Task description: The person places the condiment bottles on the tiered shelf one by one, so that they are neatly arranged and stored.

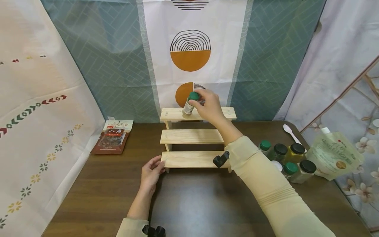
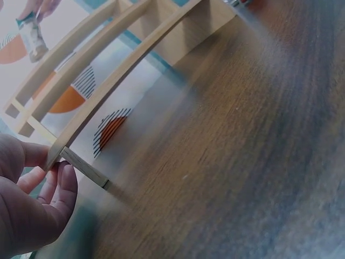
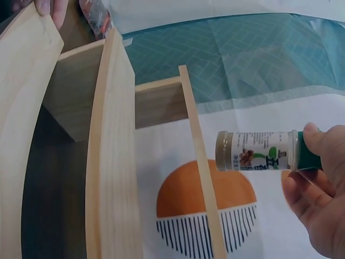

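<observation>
Rack (image 1: 192, 136) stands mid-table (image 1: 88, 194) ahead of you, hanging cloth (image 1: 118, 65) behind; your left hand (image 1: 151, 174) at its lowest tier's left end, your right hand (image 1: 211, 108) with a bottle (image 1: 188, 108) at the top tier. Packet (image 1: 112, 140) lies to the rack's left. On its right: clustered jars (image 1: 292, 158), pouch (image 1: 334, 156) right of those, spoon (image 1: 293, 135) behind them.

The right arm (image 1: 251, 164) hides the middle shelf's (image 1: 190, 136) right end; the jar's (image 3: 259, 151) finest lettering (tiny) is unreadable.

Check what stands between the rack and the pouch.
Lidded jars stand between the rack and the pouch, with the right sleeve also crossing that stretch, in the head view.
</observation>
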{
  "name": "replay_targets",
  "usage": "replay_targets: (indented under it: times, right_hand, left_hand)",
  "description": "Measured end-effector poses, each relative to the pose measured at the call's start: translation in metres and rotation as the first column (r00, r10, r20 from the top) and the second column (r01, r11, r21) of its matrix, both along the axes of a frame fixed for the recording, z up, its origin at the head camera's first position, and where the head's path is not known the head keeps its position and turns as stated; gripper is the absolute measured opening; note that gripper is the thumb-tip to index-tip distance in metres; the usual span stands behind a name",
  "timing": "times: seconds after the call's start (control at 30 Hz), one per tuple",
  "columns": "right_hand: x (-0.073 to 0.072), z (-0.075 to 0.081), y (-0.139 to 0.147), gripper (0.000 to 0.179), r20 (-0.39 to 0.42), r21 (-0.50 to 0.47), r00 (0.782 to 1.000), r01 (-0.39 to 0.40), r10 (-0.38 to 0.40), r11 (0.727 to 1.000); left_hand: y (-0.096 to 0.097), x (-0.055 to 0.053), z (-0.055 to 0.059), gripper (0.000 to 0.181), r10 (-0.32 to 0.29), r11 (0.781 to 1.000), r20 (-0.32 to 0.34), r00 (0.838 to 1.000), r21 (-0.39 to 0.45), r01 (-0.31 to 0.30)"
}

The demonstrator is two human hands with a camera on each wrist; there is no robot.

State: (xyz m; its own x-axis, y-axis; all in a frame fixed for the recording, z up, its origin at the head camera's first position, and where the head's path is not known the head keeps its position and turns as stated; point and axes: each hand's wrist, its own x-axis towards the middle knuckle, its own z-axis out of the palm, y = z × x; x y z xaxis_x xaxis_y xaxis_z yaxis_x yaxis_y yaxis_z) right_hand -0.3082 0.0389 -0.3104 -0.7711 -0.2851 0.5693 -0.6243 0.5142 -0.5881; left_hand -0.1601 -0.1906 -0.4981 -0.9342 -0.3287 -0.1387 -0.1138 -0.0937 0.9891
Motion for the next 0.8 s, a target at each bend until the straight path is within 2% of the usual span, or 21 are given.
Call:
replay_targets:
  times: [0.37, 0.67, 0.8]
  right_hand:
    - [-0.007, -0.004, -0.029, 0.046, 0.022, 0.027, 1.0, -0.019, 0.018, 0.999]
    - [-0.018, 0.0, -0.05, 0.049, 0.049, 0.134, 0.999, -0.025, 0.018, 0.991]
    - [-0.023, 0.003, -0.055, 0.054, 0.096, 0.185, 0.994, -0.065, 0.048, 0.981]
  left_hand:
    - [-0.002, 0.002, 0.002, 0.033, -0.001, 1.0, 0.005, 1.0, -0.018, 0.001]
    - [-0.002, 0.003, 0.004, 0.034, -0.024, 0.999, 0.003, 1.0, -0.022, 0.025]
    - [0.0, 0.003, 0.003, 0.033, -0.009, 1.0, -0.001, 1.0, -0.014, 0.009]
